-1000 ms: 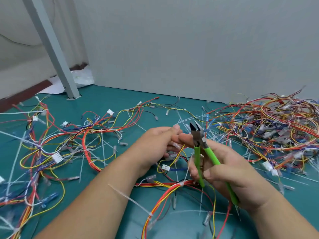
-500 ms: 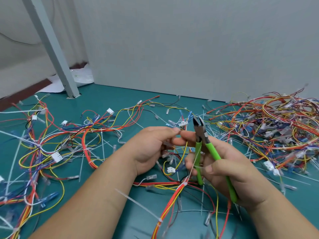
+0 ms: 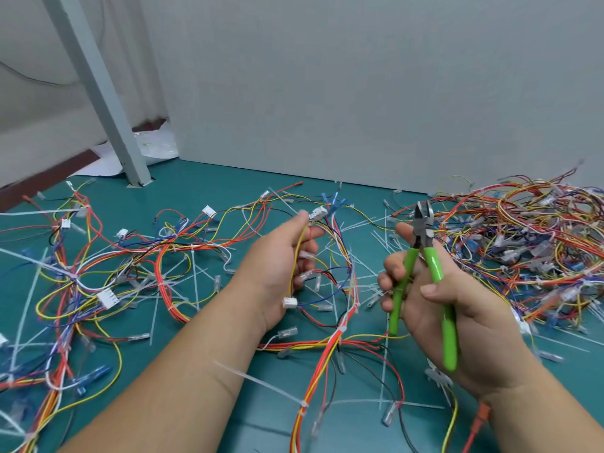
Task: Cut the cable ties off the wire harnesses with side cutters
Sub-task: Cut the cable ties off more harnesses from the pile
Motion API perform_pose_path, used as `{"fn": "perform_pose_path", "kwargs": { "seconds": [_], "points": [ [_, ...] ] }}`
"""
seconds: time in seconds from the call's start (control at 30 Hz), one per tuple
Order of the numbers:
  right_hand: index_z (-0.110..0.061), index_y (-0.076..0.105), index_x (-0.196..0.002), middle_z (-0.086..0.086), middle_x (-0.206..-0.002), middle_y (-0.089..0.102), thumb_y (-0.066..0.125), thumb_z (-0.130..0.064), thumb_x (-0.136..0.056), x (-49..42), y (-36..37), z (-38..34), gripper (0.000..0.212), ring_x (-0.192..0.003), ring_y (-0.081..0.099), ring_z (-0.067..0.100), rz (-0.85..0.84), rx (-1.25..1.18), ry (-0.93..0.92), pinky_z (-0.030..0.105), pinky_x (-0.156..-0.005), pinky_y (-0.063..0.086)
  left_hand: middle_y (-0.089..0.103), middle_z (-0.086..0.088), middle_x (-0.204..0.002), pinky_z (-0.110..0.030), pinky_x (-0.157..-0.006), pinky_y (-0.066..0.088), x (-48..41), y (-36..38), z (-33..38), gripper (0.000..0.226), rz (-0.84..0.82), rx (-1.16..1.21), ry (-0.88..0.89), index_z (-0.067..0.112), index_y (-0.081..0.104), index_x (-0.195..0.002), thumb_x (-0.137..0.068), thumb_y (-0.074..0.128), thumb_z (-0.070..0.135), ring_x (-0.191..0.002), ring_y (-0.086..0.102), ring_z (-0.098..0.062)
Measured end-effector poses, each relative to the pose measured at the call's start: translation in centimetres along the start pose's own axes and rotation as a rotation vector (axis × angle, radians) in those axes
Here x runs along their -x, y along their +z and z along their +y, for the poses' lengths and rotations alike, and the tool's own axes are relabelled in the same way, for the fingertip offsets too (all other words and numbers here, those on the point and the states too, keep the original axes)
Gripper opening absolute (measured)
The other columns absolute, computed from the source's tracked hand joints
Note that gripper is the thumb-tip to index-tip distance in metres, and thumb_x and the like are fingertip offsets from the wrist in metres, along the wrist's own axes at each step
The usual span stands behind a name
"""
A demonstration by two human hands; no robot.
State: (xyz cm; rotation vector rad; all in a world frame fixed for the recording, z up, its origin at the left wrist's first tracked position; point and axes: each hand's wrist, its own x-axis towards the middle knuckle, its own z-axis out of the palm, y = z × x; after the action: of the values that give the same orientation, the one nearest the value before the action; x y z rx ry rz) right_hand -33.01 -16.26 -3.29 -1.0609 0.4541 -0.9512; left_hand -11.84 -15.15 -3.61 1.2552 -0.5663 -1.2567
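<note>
Teal table (image 3: pixel 202 191) set against a plain pale grey wall (image 3: pixel 359 93), with a slanted grey post (image 3: pixel 98 93) standing at the far left. Strewn over the left half of the table, loose wire harnesses (image 3: pixel 98 273) in red, yellow, blue and white, crossed by thin white cable ties (image 3: pixel 196 282). Heaped at the far right, a dense tangled pile of harnesses (image 3: pixel 529 243).

Seen from above, two bare forearms reaching in from the bottom edge. Left hand (image 3: pixel 281 266) raised at centre, thumb and fingertips pinched on one harness (image 3: pixel 340 253) just below a white connector (image 3: pixel 317 213), with its coloured wires looping down to the table on the right of the palm. Right hand (image 3: pixel 457 308) just right of that, fingers curled round the green handles of the side cutters (image 3: pixel 434 263). Cutters held upright, dark metal head pointing up, handles spread, clear of the held harness and touching no wire. Near the bottom centre, a white tie (image 3: pixel 258 382) fastened round a red and yellow bundle, long tail sticking out to the left.
</note>
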Motion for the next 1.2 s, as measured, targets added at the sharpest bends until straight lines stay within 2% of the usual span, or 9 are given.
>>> {"fn": "perform_pose_path", "kwargs": {
  "seconds": [0.13, 0.37, 0.5, 0.63, 0.73, 0.87, 0.93, 1.1, 1.2],
  "points": [
    [-0.009, 0.057, -0.133, 0.011, -0.1, 0.064, 0.05, -0.006, -0.064, 0.0, 0.0, 0.1, 0.07, -0.1, 0.062, 0.027, 0.106, 0.13, 0.014, 0.039, -0.078, 0.044, 0.05, 0.007, -0.061, -0.022, -0.046, 0.031, 0.1, -0.1, -0.4, 0.016, 0.129, -0.028, 0.158, 0.014, 0.068, -0.087, -0.093, 0.07, 0.029, -0.053, 0.04, -0.013],
    [-0.02, 0.073, -0.11, 0.006, -0.092, 0.067, 0.06, -0.025, -0.077, -0.1, 0.7, 0.1, 0.036, -0.09, 0.067, 0.024, 0.204, 0.279, 0.04, 0.041, -0.078, 0.051, 0.068, 0.016, -0.071, -0.027, -0.074, 0.043, 0.8, 0.1, 0.0, 0.011, 0.229, -0.032, 0.348, 0.023, 0.072, -0.08, -0.086, 0.079, 0.029, -0.068, 0.061, 0.002],
    [-0.046, 0.066, -0.125, 0.0, -0.088, 0.056, 0.056, -0.038, -0.083, 0.1, 0.8, -0.1, 0.043, -0.081, 0.057, 0.015, 0.178, 0.361, 0.032, 0.036, -0.072, 0.051, 0.07, 0.018, -0.077, -0.028, -0.08, 0.043, 0.8, 0.5, 0.1, 0.006, 0.211, -0.04, 0.424, 0.025, 0.068, -0.091, -0.094, 0.07, 0.03, -0.072, 0.061, 0.006],
    [-0.055, 0.059, -0.128, -0.006, -0.088, 0.051, 0.065, -0.05, -0.069, 0.3, 0.6, -0.4, 0.06, -0.076, 0.047, 0.012, 0.135, 0.422, 0.018, 0.034, -0.068, 0.038, 0.079, 0.002, -0.101, -0.032, -0.075, 0.046, 0.8, 0.7, 0.1, 0.008, 0.14, -0.004, 0.491, 0.026, 0.058, -0.095, -0.101, 0.061, 0.021, -0.098, 0.072, -0.019],
    [-0.057, 0.049, -0.134, -0.015, -0.09, 0.056, 0.07, -0.042, -0.057, 0.4, 0.3, -0.5, 0.081, -0.081, 0.052, 0.008, 0.079, 0.494, -0.05, 0.027, -0.07, 0.043, 0.077, -0.009, -0.086, -0.037, -0.069, 0.051, 0.6, 0.6, -0.1, 0.016, 0.204, -0.053, 0.559, 0.02, 0.052, -0.089, -0.1, 0.062, 0.017, -0.084, 0.074, -0.033],
    [-0.05, 0.054, -0.116, 0.007, -0.097, 0.057, 0.086, -0.047, -0.058, 1.5, 1.9, -0.8, 0.066, -0.084, 0.054, 0.02, 0.037, 0.594, -0.226, 0.038, -0.074, 0.05, 0.071, -0.015, -0.072, -0.043, -0.065, 0.053, 0.3, 0.4, -0.7, 0.029, 0.261, -0.235, 0.613, 0.021, 0.048, -0.076, -0.094, 0.07, 0.017, -0.071, 0.069, -0.043],
    [-0.044, 0.063, -0.112, 0.0, -0.095, 0.064, 0.086, -0.051, -0.061, 2.1, 2.7, -0.8, 0.057, -0.085, 0.06, 0.018, 0.054, 0.632, -0.257, 0.032, -0.074, 0.054, 0.069, -0.019, -0.071, -0.048, -0.063, 0.054, 0.4, 0.5, -0.9, 0.029, 0.261, -0.285, 0.62, 0.02, 0.049, -0.075, -0.092, 0.072, 0.016, -0.068, 0.065, -0.046],
    [-0.034, 0.073, -0.11, -0.014, -0.098, 0.072, 0.084, -0.044, -0.064, 2.2, 3.9, -0.3, 0.049, -0.086, 0.069, 0.005, 0.099, 0.841, -0.175, 0.009, -0.071, 0.049, 0.056, 0.007, -0.05, -0.015, -0.046, 0.037, 0.5, 0.8, -1.3, 0.028, 0.259, -0.359, 0.657, 0.018, 0.051, -0.073, -0.087, 0.073, 0.007, -0.042, 0.046, -0.003],
    [-0.035, 0.075, -0.105, -0.007, -0.095, 0.074, 0.082, -0.042, -0.066, 2.0, 4.0, -0.1, 0.04, -0.082, 0.07, 0.011, 0.114, 0.773, -0.133, 0.017, -0.071, 0.054, 0.054, 0.01, -0.055, -0.02, -0.049, 0.038, 0.7, 0.9, -1.5, 0.027, 0.236, -0.414, 0.686, 0.022, 0.05, -0.072, -0.085, 0.074, 0.018, -0.048, 0.043, -0.006]
  ]
}}
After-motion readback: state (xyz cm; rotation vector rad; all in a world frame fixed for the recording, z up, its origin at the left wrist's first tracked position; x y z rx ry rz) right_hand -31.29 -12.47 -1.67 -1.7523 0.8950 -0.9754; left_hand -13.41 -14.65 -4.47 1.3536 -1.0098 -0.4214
